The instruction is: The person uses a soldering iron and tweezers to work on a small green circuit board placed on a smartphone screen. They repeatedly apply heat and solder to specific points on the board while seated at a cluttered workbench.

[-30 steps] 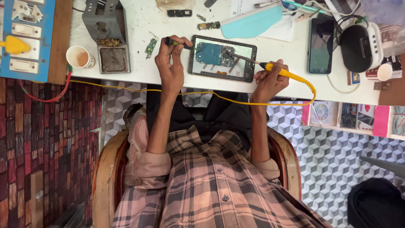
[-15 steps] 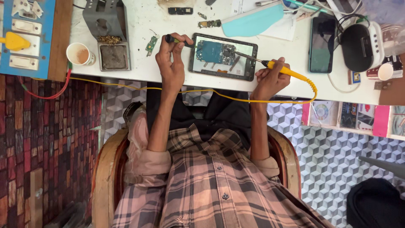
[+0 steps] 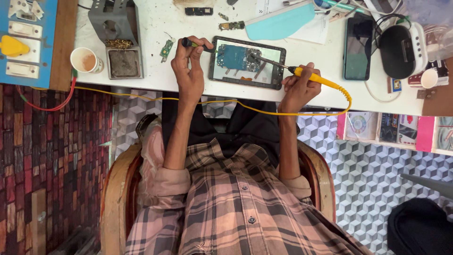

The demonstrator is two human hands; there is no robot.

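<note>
- The left hand [image 3: 188, 71] was closed around a dark-handled tool [image 3: 198, 45], its tip reaching the left edge of the opened tablet [image 3: 247, 62].
- The right hand [image 3: 298, 86] gripped a yellow soldering iron [image 3: 315, 78], whose metal tip lay over the blue board inside the tablet.
- The tablet lay flat on the white bench [image 3: 311, 56], between the 2 hands, near the bench's front edge.
- A paper cup [image 3: 85, 60] stood at the left; it held what looked like a brownish liquid, though the view was too small to be sure.
- Beside the cup, a grey iron stand [image 3: 116, 33] carried a tray with a dark sponge [image 3: 123, 63] and a coil of brass wool above it.
- A second small white cup [image 3: 429, 78] stood at the far right, its contents unclear.
- A blue switch panel [image 3: 28, 38] with white sockets and 1 yellow plug sat at the far left.
- A dark phone [image 3: 357, 47] lay right of the tablet, and a light-blue curved sheet [image 3: 283, 22] lay behind it.
- Pink-edged packets [image 3: 387, 127] sat on a shelf under the bench at the right.
</note>
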